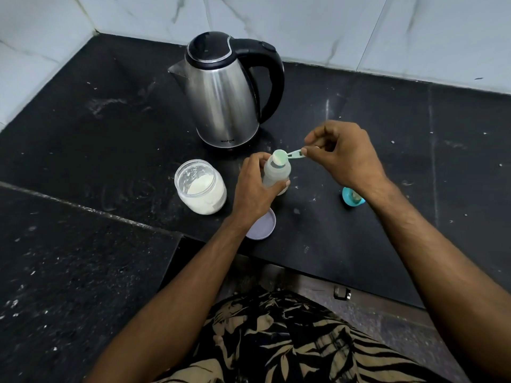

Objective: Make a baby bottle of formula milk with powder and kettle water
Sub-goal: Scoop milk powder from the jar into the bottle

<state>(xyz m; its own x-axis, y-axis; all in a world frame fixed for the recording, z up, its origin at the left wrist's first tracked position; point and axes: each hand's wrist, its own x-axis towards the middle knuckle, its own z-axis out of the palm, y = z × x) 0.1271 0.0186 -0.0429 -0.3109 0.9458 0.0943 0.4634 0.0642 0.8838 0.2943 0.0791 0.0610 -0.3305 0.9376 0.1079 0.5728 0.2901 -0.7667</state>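
Note:
A translucent baby bottle point(277, 174) stands upright on the black counter, uncapped, with my left hand point(255, 189) wrapped around its body. My right hand point(344, 154) pinches the handle of a small green scoop point(282, 157), whose bowl sits tilted right over the bottle's mouth. An open glass jar of white powder point(201, 187) stands just left of the bottle. The steel kettle point(224, 92) with a black handle and shut lid stands behind both. The bottle's blue cap with teat point(351, 197) lies to the right, partly hidden by my right wrist.
The jar's pale lid point(262, 226) lies near the counter's front edge, partly under my left wrist. White tiled walls point(304, 20) close off the back and left. A lower black counter point(69, 258) steps down at the left. Powder specks dot the counter.

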